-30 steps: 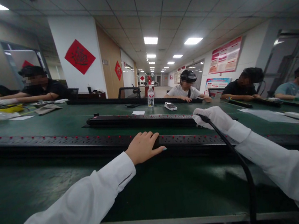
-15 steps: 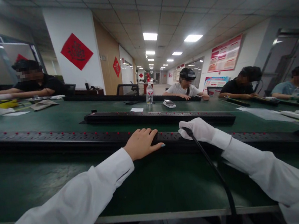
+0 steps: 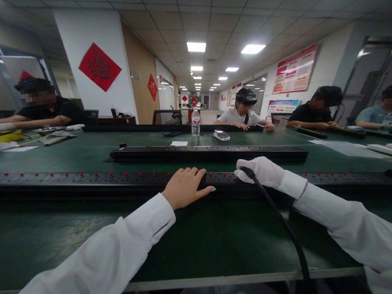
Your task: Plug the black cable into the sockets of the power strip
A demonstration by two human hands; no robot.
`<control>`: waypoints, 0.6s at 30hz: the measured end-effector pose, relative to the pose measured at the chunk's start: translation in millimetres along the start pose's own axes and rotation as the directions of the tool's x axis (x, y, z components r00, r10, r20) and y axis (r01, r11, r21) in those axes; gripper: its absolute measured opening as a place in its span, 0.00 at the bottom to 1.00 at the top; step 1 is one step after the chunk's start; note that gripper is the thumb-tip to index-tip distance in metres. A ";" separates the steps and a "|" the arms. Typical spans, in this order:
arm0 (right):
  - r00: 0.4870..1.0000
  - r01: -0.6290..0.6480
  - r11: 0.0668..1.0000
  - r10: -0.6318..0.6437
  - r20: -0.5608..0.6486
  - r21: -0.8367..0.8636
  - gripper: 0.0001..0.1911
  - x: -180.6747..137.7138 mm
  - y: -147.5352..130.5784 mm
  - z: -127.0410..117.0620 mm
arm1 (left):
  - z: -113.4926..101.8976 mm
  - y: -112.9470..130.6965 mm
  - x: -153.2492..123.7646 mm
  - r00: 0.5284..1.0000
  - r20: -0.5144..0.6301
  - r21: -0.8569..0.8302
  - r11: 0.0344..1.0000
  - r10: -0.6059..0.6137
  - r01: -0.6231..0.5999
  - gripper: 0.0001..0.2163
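A long black power strip (image 3: 123, 180) with sockets and a row of red dots runs across the green table in front of me. My left hand (image 3: 186, 187), bare, lies on this strip with its fingers stretched over the top and the thumb pointing right. To its right, my right hand (image 3: 261, 172) wears a white glove and is closed round a black plug at the strip's top face. The plug's black cable (image 3: 283, 222) hangs from the glove down over the table's front edge. Its front end is hidden by the fingers, so I cannot tell how deep it sits in a socket.
Behind lies a second black power strip (image 3: 211, 153). Farther back are a water bottle (image 3: 196, 122), a white handheld device (image 3: 221, 135), a paper slip (image 3: 179, 143) and another dark strip (image 3: 134, 129). Several people work round the table (image 3: 197, 255). White sheets (image 3: 345, 148) lie at right.
My right hand and the cable have shifted very slightly to the right. The left hand stays in place on the strip.
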State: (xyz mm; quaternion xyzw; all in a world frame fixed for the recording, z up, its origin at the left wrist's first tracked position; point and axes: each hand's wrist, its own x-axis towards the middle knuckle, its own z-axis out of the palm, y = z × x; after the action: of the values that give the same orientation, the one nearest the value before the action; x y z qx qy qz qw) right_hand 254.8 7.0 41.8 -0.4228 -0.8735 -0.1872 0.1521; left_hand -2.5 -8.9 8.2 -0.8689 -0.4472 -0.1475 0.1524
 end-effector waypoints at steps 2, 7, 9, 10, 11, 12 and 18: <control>1.000 -0.005 1.000 0.006 0.011 -0.010 0.15 0.3 -0.3 -1.1 | 0.4 -0.1 0.1 1.000 -0.007 0.007 1.000 0.005 -0.004 0.30; 0.998 0.002 0.997 0.004 0.070 -0.083 0.17 0.3 -1.9 -8.4 | 0.5 0.3 0.1 1.000 -0.011 0.018 1.000 0.007 -0.007 0.30; 0.995 -0.007 0.991 0.020 0.095 -0.135 0.18 0.4 -3.4 -12.5 | 0.3 0.7 -0.2 1.000 -0.009 0.014 1.000 0.005 -0.005 0.30; 0.993 -0.016 0.987 0.033 0.109 -0.160 0.19 0.6 -4.3 -14.6 | 0.1 0.9 -0.3 1.000 -0.010 0.013 1.000 0.004 -0.004 0.30; 0.991 -0.027 0.982 0.051 0.124 -0.186 0.20 0.8 -5.2 -16.4 | 0.0 1.0 -0.4 1.000 -0.013 0.012 1.000 0.002 -0.002 0.30; 0.988 -0.039 0.977 0.070 0.139 -0.212 0.21 1.1 -6.1 -18.0 | -0.1 1.1 -0.5 1.000 -0.016 0.012 1.000 0.001 0.000 0.31; 0.988 -0.061 0.964 0.095 0.121 -0.260 0.23 -0.9 -8.2 -13.7 | -0.5 1.1 -0.4 1.000 -0.019 0.010 1.000 0.000 0.000 0.30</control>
State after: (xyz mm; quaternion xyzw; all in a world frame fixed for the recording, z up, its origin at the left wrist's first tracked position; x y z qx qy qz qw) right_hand 250.2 -4.5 51.9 -0.4846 -0.8328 -0.2638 0.0455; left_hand -2.0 -9.9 8.3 -0.8666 -0.4466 -0.1533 0.1611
